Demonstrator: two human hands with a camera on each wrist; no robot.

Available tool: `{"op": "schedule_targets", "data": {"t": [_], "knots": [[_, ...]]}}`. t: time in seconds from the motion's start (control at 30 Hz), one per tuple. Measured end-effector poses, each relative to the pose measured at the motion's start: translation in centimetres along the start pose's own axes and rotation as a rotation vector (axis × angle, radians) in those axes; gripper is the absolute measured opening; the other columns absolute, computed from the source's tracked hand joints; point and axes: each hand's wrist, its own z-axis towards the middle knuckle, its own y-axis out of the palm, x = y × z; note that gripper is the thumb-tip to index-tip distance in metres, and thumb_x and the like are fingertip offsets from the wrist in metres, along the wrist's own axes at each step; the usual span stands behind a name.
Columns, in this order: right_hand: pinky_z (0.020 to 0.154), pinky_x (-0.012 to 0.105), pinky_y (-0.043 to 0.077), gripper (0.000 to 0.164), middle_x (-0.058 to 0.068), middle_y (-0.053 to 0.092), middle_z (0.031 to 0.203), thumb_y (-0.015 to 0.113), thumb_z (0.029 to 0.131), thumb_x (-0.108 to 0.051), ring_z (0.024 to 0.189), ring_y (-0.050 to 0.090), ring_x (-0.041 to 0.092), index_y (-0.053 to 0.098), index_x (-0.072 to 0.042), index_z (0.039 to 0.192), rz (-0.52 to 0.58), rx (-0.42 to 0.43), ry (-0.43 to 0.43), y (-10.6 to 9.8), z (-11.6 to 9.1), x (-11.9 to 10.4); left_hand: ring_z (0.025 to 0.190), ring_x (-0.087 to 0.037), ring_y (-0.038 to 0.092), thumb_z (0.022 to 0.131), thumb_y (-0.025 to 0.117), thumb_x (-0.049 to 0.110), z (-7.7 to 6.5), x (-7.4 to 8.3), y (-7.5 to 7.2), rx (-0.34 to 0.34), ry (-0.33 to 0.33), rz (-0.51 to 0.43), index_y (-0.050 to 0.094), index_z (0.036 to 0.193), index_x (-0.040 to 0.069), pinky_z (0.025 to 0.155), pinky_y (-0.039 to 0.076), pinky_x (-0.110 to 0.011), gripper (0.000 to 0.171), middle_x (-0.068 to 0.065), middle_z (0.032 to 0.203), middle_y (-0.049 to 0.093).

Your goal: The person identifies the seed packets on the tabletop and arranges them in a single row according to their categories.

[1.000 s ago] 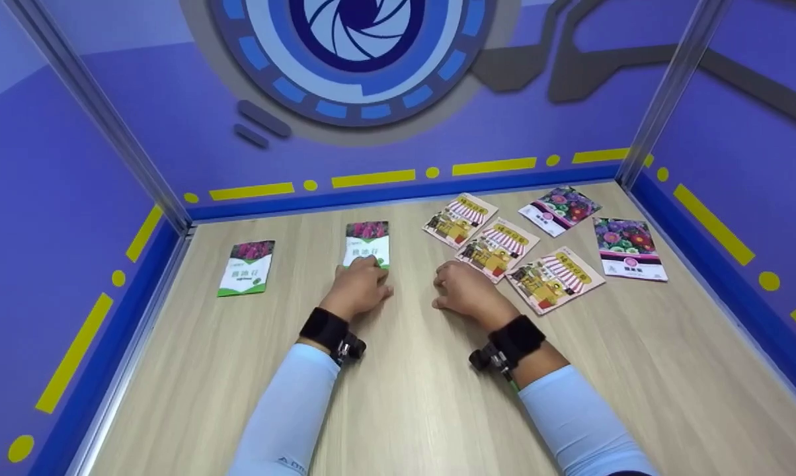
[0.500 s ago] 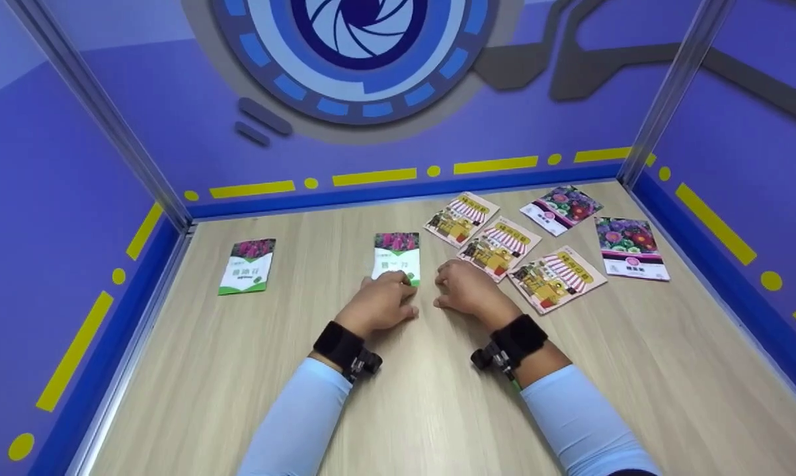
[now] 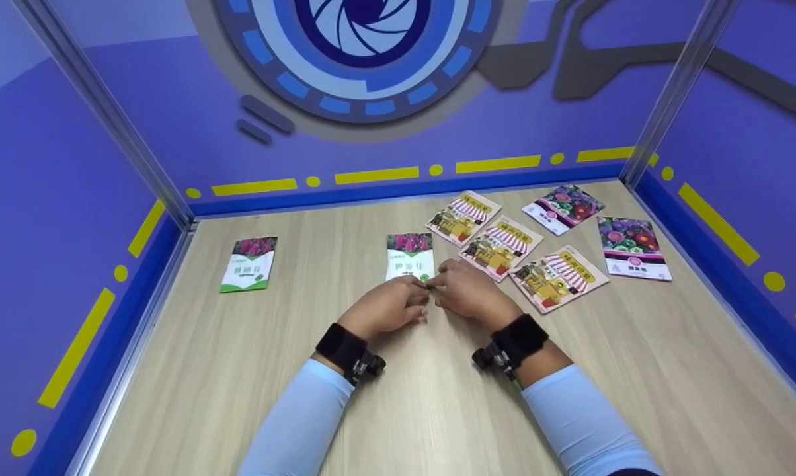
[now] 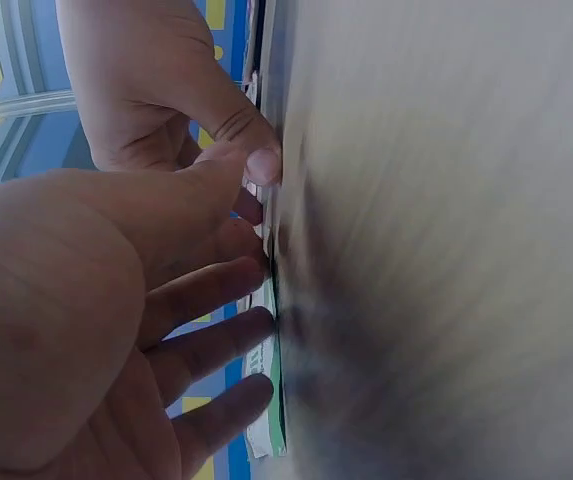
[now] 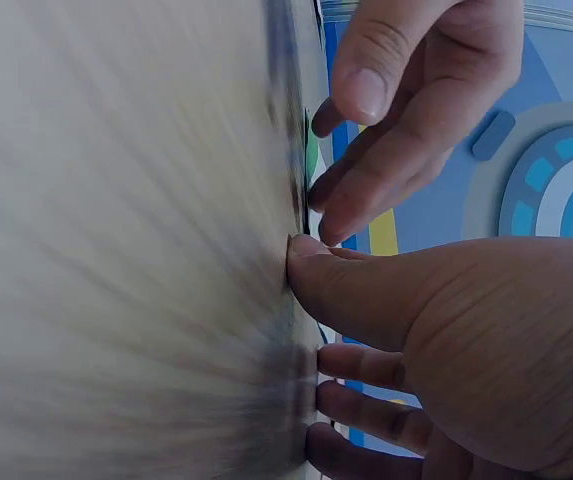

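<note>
From the head view, I see the left hand (image 3: 388,307) at the near edge of a green-and-white packet (image 3: 409,256) flat on the counter (image 3: 411,396), the right hand (image 3: 467,291) meeting it by the packet's near right corner, beside a striped-awning packet (image 3: 502,248). In the left wrist view, the left hand's fingers (image 4: 216,345) reach loosely extended to the green edge. In the right wrist view, the right thumb (image 5: 351,290) dips to the counter; whether it pinches the corner, I can't tell.
</note>
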Motion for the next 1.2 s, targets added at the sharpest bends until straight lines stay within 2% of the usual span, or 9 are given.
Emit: {"op": "schedule_targets", "data": {"t": [0.07,0.17,0.23,0.33,0.43,0.67,0.97,1.2], "knots": [[0.12,0.053,0.052,0.044,0.02,0.064,0.152,0.081,0.1,-0.028,0.14,0.062,0.04,0.076,-0.023,0.144,-0.012,0.0,-0.014,0.0,0.0,0.0,0.14,-0.03,0.066,0.109,0.07,0.03,0.1,-0.2,-0.1,0.057,-0.029,0.015,0.074,0.143,0.007,0.123,0.052,-0.044,0.041,-0.011,0.148,0.069],[0.118,0.053,0.053,0.043,0.02,0.066,0.149,0.081,0.101,-0.029,0.137,0.063,0.039,0.076,-0.022,0.143,-0.029,0.004,-0.038,-0.1,-0.1,0.1,0.14,-0.033,0.066,0.108,0.072,0.032,0.0,-0.5,-0.3,0.141,-0.11,0.08,0.074,0.142,0.006,0.121,0.054,-0.047,0.043,-0.013,0.148,0.069],[0.117,0.052,0.053,0.042,0.02,0.067,0.148,0.081,0.101,-0.028,0.136,0.064,0.039,0.077,-0.021,0.142,-0.037,0.011,-0.053,-0.1,-0.1,0.2,0.141,-0.034,0.065,0.108,0.073,0.032,-0.1,-0.8,-0.3,0.159,-0.157,0.128,0.074,0.142,0.005,0.12,0.055,-0.049,0.043,-0.015,0.151,0.067],[0.117,0.053,0.053,0.04,0.021,0.068,0.147,0.081,0.101,-0.026,0.135,0.065,0.039,0.079,-0.02,0.14,-0.052,0.024,-0.07,0.0,-0.2,0.3,0.145,-0.035,0.064,0.108,0.073,0.033,-0.5,-1.1,-0.1,0.137,-0.185,0.158,0.075,0.142,0.006,0.121,0.054,-0.05,0.043,-0.015,0.157,0.065],[0.118,0.053,0.053,0.039,0.022,0.068,0.147,0.08,0.101,-0.025,0.136,0.065,0.04,0.079,-0.02,0.14,-0.066,0.033,-0.081,0.1,-0.1,0.4,0.145,-0.035,0.064,0.107,0.074,0.034,-0.7,-1.2,0.0,0.115,-0.181,0.169,0.075,0.142,0.007,0.121,0.054,-0.051,0.044,-0.014,0.157,0.065],[0.119,0.054,0.053,0.04,0.022,0.068,0.148,0.08,0.101,-0.027,0.137,0.065,0.04,0.079,-0.021,0.14,-0.053,0.037,-0.087,0.2,-0.1,0.5,0.147,-0.034,0.063,0.106,0.075,0.037,-0.8,-1.2,0.1,0.102,-0.209,0.18,0.073,0.144,0.008,0.122,0.052,-0.052,0.048,-0.013,0.157,0.065],[0.121,0.053,0.051,0.04,0.024,0.069,0.147,0.079,0.1,-0.024,0.138,0.064,0.039,0.078,-0.018,0.14,-0.063,0.052,-0.125,0.3,-0.1,0.6,0.141,-0.033,0.067,0.105,0.077,0.036,-0.9,-1.1,0.0,0.119,-0.227,0.181,0.075,0.142,0.007,0.116,0.056,-0.055,0.047,-0.013,0.152,0.069],[0.122,0.053,0.051,0.043,0.024,0.067,0.149,0.079,0.101,-0.026,0.139,0.064,0.041,0.077,-0.019,0.143,-0.043,0.033,-0.097,0.2,-0.1,0.6,0.134,-0.033,0.071,0.104,0.079,0.037,-1.1,-1.4,-0.1,0.132,-0.223,0.196,0.076,0.139,0.007,0.11,0.058,-0.056,0.046,-0.013,0.144,0.073]]}}
